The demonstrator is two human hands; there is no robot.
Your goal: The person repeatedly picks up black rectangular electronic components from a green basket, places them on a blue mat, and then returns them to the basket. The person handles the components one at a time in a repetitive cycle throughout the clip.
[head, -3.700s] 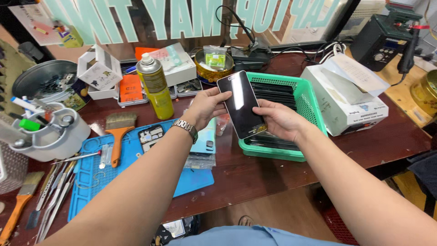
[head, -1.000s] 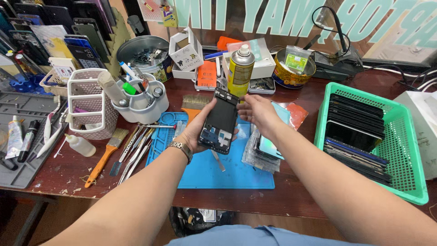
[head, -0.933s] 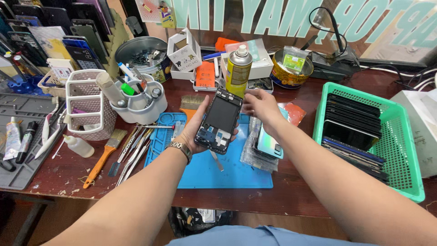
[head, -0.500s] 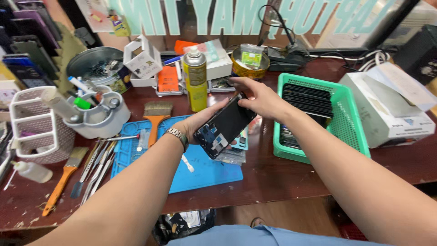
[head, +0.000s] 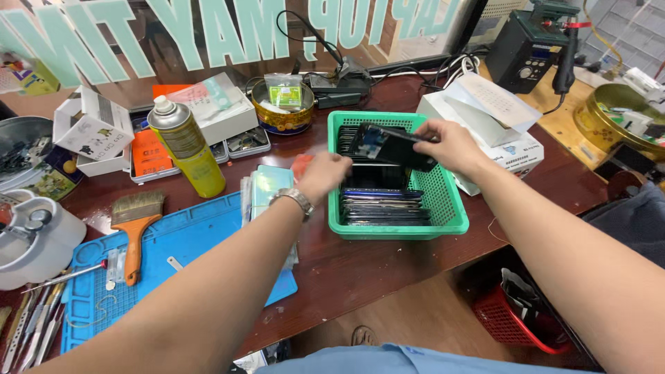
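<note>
Right hand (head: 454,144) pinches a thin, likely fragile phone panel (head: 390,145) by its edge over the green basket (head: 450,215); left hand (head: 324,176), blurred, grip unclear, hovers near the desk's (head: 360,266) middle.

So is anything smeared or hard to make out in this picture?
Head view: the left hand is motion-blurred, the right hand and the dark phone panel it holds slightly soft; the green basket and spray can look sharp, with even lighting.
</note>
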